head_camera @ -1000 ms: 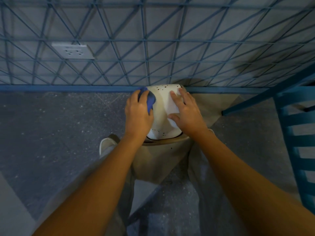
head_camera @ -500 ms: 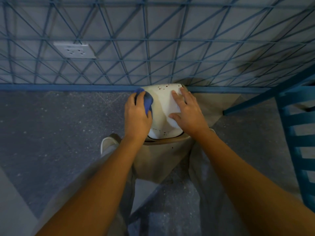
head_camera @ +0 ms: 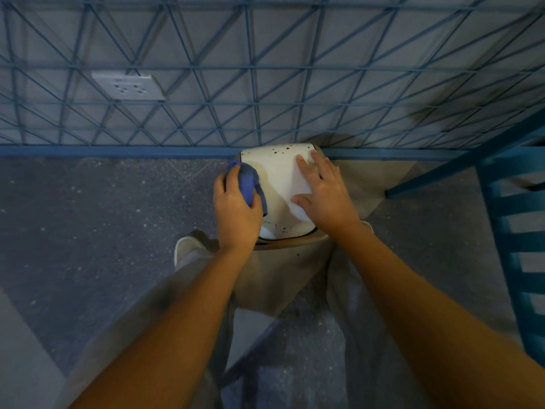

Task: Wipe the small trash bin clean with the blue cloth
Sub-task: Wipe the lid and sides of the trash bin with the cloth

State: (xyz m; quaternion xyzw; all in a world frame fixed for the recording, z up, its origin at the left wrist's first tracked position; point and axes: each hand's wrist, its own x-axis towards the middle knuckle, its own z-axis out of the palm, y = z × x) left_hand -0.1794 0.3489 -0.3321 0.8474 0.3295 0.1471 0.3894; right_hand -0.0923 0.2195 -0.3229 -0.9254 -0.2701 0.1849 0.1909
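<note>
1. White and flecked with brown, the lid (head_camera: 280,178) tops the small trash bin (head_camera: 295,242). The bin stands on the floor between the person's legs, just toward twelve o'clock of the view's centre, with its far side close to the blue skirting rail (head_camera: 118,151).
2. The left hand (head_camera: 236,208) has its fingers curled round the blue cloth (head_camera: 249,184), which is bunched into a wad and pressed against the lid's nine o'clock edge.
3. The right hand (head_camera: 324,196) holds nothing. It lies flat with straight, spread fingers on the lid's three o'clock half, apparently steadying it.
4. Brown specks (head_camera: 277,149) show along the lid's twelve o'clock edge, and more sit near six o'clock. The wiping therefore looks under way rather than finished.
5. To do this pass well:
   - Keep firm downward pressure from the flat hand, since a lid like this may rock or swing.
   - Draw the wad in overlapping strokes from nine o'clock round toward twelve.
   - Turn the cloth to a fresh face once it soils.
6. The patch under the flat palm stays unreached until that hand shifts. The tan body below the lid probably needs its own pass too.
</note>
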